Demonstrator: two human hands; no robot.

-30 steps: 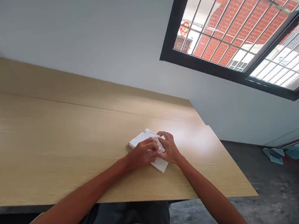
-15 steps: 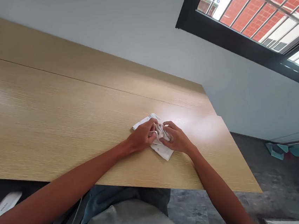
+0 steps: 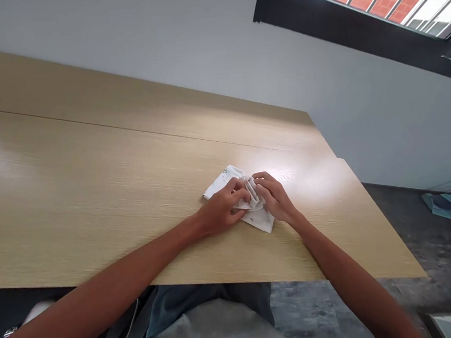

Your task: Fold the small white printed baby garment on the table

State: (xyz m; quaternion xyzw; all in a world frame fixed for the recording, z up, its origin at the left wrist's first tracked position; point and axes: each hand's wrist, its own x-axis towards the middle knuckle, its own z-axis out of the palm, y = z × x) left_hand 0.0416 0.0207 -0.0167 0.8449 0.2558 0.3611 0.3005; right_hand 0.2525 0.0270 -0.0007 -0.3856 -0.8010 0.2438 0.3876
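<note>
Your 2 hands meet on a small white cloth (image 3: 239, 199) on the wooden table (image 3: 92, 192); left hand (image 3: 223, 210) and right hand (image 3: 275, 199) each pinch its bunched middle.

The left hand (image 3: 224, 211) and right hand (image 3: 276, 200) drew closer together, bunching the middle of the white cloth (image 3: 260, 217) into a raised ridge between their fingertips.

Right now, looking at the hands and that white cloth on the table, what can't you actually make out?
Head view only:
- The middle of the white cloth: covered by the left hand and right hand.
- The small marks on the cloth: too small to read.
- The window: cut off by the top edge.
- The coloured things on the floor: too small, cut by the right edge.
</note>
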